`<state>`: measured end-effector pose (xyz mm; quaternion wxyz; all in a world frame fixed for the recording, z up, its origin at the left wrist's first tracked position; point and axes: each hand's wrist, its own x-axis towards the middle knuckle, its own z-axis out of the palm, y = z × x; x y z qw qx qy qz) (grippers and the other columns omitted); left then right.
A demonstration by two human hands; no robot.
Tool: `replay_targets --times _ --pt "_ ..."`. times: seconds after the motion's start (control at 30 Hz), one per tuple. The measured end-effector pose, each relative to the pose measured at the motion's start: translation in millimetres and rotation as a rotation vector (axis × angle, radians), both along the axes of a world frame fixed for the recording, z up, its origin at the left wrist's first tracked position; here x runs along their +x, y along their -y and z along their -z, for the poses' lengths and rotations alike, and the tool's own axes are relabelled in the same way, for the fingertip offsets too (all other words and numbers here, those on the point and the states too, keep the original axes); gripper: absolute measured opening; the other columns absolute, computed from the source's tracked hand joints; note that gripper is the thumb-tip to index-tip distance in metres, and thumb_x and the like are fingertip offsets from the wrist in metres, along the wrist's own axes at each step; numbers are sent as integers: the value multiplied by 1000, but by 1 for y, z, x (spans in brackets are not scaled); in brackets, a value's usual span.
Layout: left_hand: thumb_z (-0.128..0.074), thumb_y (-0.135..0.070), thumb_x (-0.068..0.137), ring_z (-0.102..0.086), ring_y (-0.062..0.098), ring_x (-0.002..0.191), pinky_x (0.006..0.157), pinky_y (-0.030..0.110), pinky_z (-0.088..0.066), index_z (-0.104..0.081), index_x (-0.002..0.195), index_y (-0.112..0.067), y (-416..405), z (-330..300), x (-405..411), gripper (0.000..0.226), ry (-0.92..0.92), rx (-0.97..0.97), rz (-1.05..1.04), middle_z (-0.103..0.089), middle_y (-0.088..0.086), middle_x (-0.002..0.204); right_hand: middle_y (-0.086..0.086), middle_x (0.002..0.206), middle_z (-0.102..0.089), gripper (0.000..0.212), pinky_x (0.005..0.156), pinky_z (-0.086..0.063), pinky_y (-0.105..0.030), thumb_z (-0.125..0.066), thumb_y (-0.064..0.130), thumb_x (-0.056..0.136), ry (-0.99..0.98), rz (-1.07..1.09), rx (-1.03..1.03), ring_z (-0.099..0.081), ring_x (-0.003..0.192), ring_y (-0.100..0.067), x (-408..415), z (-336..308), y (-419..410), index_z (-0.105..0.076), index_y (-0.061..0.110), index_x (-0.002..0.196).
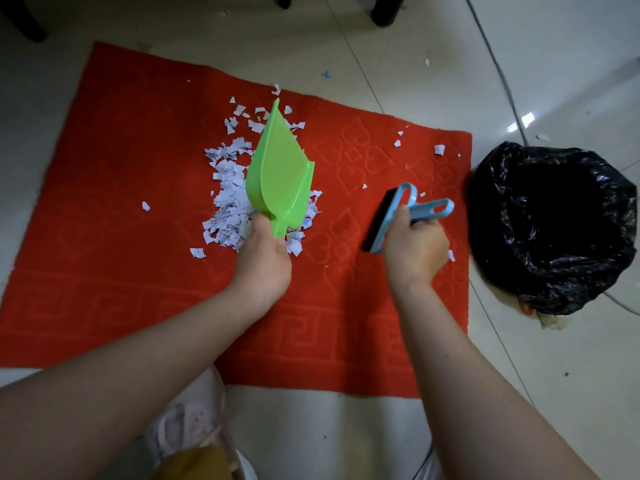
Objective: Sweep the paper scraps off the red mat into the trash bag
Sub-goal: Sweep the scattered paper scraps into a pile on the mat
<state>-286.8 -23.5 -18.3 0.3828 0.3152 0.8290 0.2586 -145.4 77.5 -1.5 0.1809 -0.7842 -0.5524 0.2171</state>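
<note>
Two hands' fingers grip dustpan (278,174) and brush (398,220) over red mat (104,202) (tiled floor (381,64)).

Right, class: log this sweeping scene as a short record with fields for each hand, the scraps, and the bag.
left hand: grips green dustpan by its handle, tilted on edge over the pile
right hand: grips blue brush, lifted off the pile
paper scraps: mostly heaped mid red mat; a few strays
trash bag: black, open, right of mat
</note>
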Motion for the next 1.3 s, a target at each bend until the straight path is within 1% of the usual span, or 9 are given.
replay_targets --times 0.2,0.3,0.5,0.63,0.73,0.8,1.0,1.17,1.3 --pt "-37 -8 97 -60 38 86 69 37 -44 -33 124 -4 -19 -10 17 28 -7 -33 126 -60 20 98 -5 76 -57 36 76 -44 -34 -41 39 95 83 133 -40 -60 83 -28 53 -8 -22 -56 11 80" --pt "-37 -10 97 -61 36 85 71 41 -49 -33 122 -7 -35 -15 26 25 -13 -41 200 -61 19 98 -8 84 -59 34 77 -40 -34 -42 39 95 171 162 -52 -60 93 -34 84 -13 -31 -57 10 85" --pt "-39 -12 98 -62 39 82 70 44 -51 -34 118 -7 -56 -19 28 21 -76 -73 285 -62 19 93 -18 96 -66 44 79 -42 -38 -41 43 96 306 54 -138 -60 95 -39 120 0 -37 -62 5 94" --pt "-39 -12 98 -61 35 78 65 38 -46 -34 118 -9 -62 -16 28 21 -83 -101 286 -60 17 89 -15 98 -68 39 82 -43 -35 -44 42 95 147 2 -183 -61 98 -37 115 12 -35 -66 12 107" --pt "-38 -13 98 -61 35 82 69 39 -49 -34 122 -8 -65 -11 32 25 -70 -98 264 -60 17 92 -11 82 -67 37 80 -47 -36 -47 44 94 -20 100 -87 -64 85 -31 118 9 -39 -68 16 104" --pt "-38 -14 98 -62 37 84 75 46 -52 -34 121 -7 -65 -8 33 24 -53 -91 230 -61 18 94 -10 76 -62 40 74 -43 -34 -46 44 95 17 116 -28 -62 80 -31 123 4 -41 -67 10 97" --pt "-37 -13 98 -62 36 85 77 50 -52 -33 124 -9 -65 -6 31 26 -24 -82 182 -61 18 95 -17 96 -66 43 80 -41 -37 -42 41 97 243 37 -107 -60 96 -38 112 7 -42 -63 4 96" --pt "-37 -14 98 -63 33 82 74 47 -53 -32 125 -11 -65 -7 30 27 -9 -65 168 -60 16 93 -3 77 -63 32 77 -44 -31 -46 43 94 -47 7 -85 -62 83 -24 105 5 -48 -68 23 107" --pt "-37 -14 99 -63 33 82 74 46 -53 -32 124 -12 -63 -9 33 26 -2 -63 168 -60 15 92 -5 74 -62 36 79 -50 -41 -44 47 94 29 78 89 -63 80 -28 120 -1 -49 -68 21 100"
